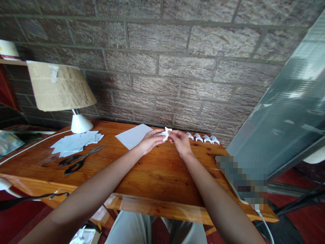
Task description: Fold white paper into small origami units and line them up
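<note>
Between my two hands, above the wooden table, is a small folded piece of white paper (166,133) with pointed corners. My left hand (151,141) grips its left side, fingers behind and thumb in front. On its right side, my right hand (180,140) pinches the paper between thumb and fingers. A flat white sheet of paper (132,135) lies just left of my left hand. To the right of my right hand, a row of several small folded paper pieces (207,138) stands along the back of the table.
Black-handled scissors (80,160) and a pile of white paper pieces (76,142) lie at the left of the table (157,183). Behind them stands a lamp (80,122). A blurred-out device (238,179) with a cable sits at the right edge. A brick wall rises behind.
</note>
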Motion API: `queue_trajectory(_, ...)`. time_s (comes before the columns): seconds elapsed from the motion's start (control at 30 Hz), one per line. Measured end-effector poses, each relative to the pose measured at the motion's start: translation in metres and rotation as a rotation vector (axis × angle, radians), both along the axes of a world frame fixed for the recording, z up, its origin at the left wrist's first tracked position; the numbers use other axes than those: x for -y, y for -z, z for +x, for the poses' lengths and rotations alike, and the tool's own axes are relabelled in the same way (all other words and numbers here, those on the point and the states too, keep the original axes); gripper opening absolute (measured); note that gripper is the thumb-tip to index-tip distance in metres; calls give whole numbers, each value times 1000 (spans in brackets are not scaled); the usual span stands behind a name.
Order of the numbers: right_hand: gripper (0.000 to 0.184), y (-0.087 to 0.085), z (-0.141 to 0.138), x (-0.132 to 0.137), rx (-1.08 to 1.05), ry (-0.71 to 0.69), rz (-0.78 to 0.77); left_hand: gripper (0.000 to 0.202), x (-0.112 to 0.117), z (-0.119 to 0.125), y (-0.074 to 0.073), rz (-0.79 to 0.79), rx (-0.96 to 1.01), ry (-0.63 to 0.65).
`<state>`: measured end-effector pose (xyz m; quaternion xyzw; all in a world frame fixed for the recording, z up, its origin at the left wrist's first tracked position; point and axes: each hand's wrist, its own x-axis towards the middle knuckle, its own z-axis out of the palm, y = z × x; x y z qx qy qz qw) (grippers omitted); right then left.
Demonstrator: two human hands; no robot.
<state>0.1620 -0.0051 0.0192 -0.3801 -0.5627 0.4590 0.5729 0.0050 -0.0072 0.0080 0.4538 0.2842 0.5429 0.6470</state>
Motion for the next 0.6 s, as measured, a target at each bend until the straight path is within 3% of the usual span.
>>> queue_trajectory(0.2,37,-2,1,3,56,-74,-37,24,-4,-3,2,11,-21,-99)
queue_trajectory(0.47,37,-2,8,-1,152,-72,0,47,-2,-1,3,211,-224,-105)
queue_trajectory(0.6,38,1,4,-1,154,-40,64,41,1,2,2,216,-207,-154)
